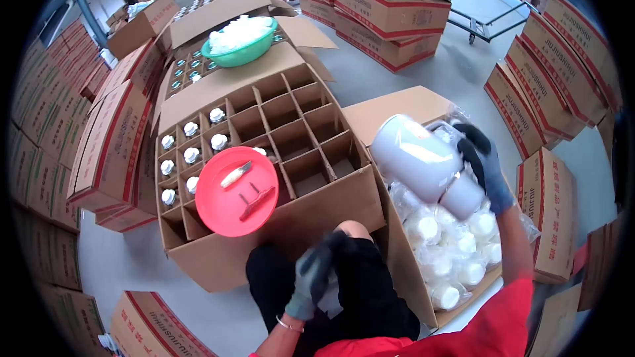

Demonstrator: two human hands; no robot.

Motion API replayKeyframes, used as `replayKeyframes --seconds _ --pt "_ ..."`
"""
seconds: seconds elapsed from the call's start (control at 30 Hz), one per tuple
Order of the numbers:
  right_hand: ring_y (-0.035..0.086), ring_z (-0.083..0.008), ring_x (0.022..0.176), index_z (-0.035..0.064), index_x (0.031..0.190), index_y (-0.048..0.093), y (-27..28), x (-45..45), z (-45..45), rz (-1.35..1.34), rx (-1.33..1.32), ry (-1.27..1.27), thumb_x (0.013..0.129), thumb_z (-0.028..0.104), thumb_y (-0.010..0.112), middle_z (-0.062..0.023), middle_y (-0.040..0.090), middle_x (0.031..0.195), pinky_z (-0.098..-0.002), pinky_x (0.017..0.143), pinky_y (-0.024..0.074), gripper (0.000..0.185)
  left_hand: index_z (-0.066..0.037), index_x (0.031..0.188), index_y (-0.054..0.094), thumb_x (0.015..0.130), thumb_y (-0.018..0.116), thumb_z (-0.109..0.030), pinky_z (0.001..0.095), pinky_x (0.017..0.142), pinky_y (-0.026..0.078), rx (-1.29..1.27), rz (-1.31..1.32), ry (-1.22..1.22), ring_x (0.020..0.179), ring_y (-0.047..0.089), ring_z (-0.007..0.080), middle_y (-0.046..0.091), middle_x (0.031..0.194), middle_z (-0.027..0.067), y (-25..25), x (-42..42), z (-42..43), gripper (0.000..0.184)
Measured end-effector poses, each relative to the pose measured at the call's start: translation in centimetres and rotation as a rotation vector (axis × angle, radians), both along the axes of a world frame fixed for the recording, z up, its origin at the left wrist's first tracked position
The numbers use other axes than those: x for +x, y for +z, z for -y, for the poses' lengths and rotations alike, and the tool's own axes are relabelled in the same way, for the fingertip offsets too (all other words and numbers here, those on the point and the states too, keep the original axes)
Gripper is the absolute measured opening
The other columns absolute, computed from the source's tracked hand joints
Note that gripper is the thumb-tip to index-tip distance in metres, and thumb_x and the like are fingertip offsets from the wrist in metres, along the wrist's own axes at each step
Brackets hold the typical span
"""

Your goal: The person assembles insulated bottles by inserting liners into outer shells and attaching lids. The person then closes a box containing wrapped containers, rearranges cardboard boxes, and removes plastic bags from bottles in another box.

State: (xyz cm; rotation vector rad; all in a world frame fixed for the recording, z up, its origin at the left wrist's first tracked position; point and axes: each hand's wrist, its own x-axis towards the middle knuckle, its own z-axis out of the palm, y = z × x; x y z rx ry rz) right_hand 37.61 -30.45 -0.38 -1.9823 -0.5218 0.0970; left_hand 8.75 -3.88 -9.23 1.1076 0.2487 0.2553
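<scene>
My right hand (486, 158), in a grey and black glove, is closed at the handle side of a large pale plastic jug (417, 158). The jug is tilted and slightly blurred above an open carton (397, 251) of white-capped items in clear plastic bags (456, 244). My left hand (316, 274), gloved alike, hovers over my lap near the knees; its fingers are smeared. In front stands a divided carton (278, 208), with white-capped bottles (218, 141) in several left cells. A red plate (231, 206) on it bears a knife-like tool (236, 174) and a red-handled tool (256, 203).
A green basin (241, 56) of white plastic pieces sits on a farther carton of bottles. Stacked cartons (112, 139) rise on the left, more cartons (555, 59) on the right. Behind are further boxes (383, 13) and a metal trolley (483, 26).
</scene>
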Motion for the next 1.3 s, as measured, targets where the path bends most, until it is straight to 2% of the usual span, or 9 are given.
replayKeyframes --seconds 0.1,0.23,0.37,0.67,0.73,0.9,1.17,1.23,1.3 --pt "0.057 -0.0101 0.087 -0.0004 0.117 0.060 -0.4 -10.5 -4.4 -0.032 0.241 0.158 0.089 0.016 0.057 -0.0043 0.062 0.100 -0.0277 0.076 0.0486 0.033 0.002 0.130 0.051 0.099 0.046 -0.020 0.0374 0.102 0.041 0.680 0.082 0.279 0.118 0.054 0.0241 0.058 0.127 0.0133 2.3 0.4 -2.4 0.039" --pt "0.059 -0.0243 0.098 0.0032 0.110 0.063 -9.0 -20.7 -9.5 -0.207 0.187 0.303 0.084 0.011 0.060 -0.0125 0.062 0.104 -0.0373 0.087 0.0465 0.028 0.000 0.133 0.047 0.099 0.028 -0.053 0.0396 0.103 0.040 -0.375 0.321 0.286 0.114 0.054 0.0266 0.058 0.124 0.0119 4.1 -3.6 -4.6 0.066" --pt "0.056 -0.0362 0.105 0.0034 0.109 0.064 -5.4 -24.3 -11.8 0.091 0.223 0.373 0.079 0.013 0.065 -0.0181 0.059 0.113 -0.0424 0.093 0.0444 0.031 0.004 0.109 0.064 0.099 0.038 -0.036 0.0395 0.100 0.041 0.688 0.155 0.044 0.109 0.058 0.0283 0.064 0.113 0.0165 0.9 -10.0 -5.1 0.049" --pt "0.059 -0.0291 0.101 0.0060 0.097 0.070 -8.4 -24.1 -10.2 0.033 0.268 0.604 0.080 0.012 0.065 -0.0122 0.063 0.105 -0.0378 0.091 0.0461 0.019 0.003 0.099 0.067 0.102 0.037 -0.028 0.0317 0.094 0.045 0.706 0.060 0.255 0.099 0.063 0.0232 0.068 0.108 0.0139 1.5 -14.6 -5.6 0.043" --pt "0.058 -0.0282 0.105 0.0045 0.096 0.069 -7.2 -22.8 -10.0 -0.126 0.147 0.332 0.081 0.012 0.064 -0.0128 0.063 0.108 -0.0359 0.091 0.0453 0.017 0.001 0.098 0.067 0.102 0.035 -0.034 0.0320 0.096 0.044 -0.031 0.279 0.314 0.102 0.062 0.0227 0.068 0.108 0.0143 1.1 -16.5 -6.9 0.048" --pt "0.054 -0.0283 0.111 0.0053 0.103 0.070 -5.3 -23.9 -13.3 0.001 0.212 0.921 0.082 0.014 0.066 -0.0136 0.060 0.115 -0.0373 0.099 0.0390 0.023 0.002 0.113 0.062 0.098 0.043 -0.032 0.0368 0.103 0.038 0.410 0.012 0.283 0.116 0.056 0.0218 0.060 0.124 0.0149 0.9 -14.3 -4.3 0.042" --pt "0.057 -0.0289 0.106 0.0039 0.100 0.068 -6.6 -21.4 -13.5 0.033 0.111 0.781 0.074 0.009 0.073 -0.0138 0.060 0.113 -0.0377 0.096 0.0427 0.027 0.002 0.122 0.057 0.094 0.052 -0.019 0.0357 0.101 0.043 0.386 -0.038 0.303 0.111 0.057 0.0230 0.064 0.114 0.0129 -3.8 -16.7 -6.8 0.036" --pt "0.057 -0.0265 0.107 0.0021 0.109 0.064 -8.6 -18.9 -11.5 0.047 -0.061 0.464 0.076 0.012 0.074 -0.0138 0.060 0.115 -0.0342 0.093 0.0451 0.036 0.002 0.115 0.060 0.096 0.048 -0.023 0.0383 0.101 0.044 -0.302 0.270 0.298 0.107 0.060 0.0243 0.064 0.112 0.0140 -3.7 -18.8 -8.1 0.033" --pt "0.058 -0.0249 0.105 0.0006 0.116 0.059 -7.5 -20.2 -12.5 -0.196 0.043 0.471 0.078 0.013 0.073 -0.0130 0.061 0.112 -0.0330 0.092 0.0459 0.042 -0.002 0.118 0.060 0.098 0.043 -0.037 0.0399 0.103 0.040 0.097 -0.029 0.306 0.119 0.054 0.0249 0.060 0.122 0.0150 -0.3 -17.4 -8.2 0.043"
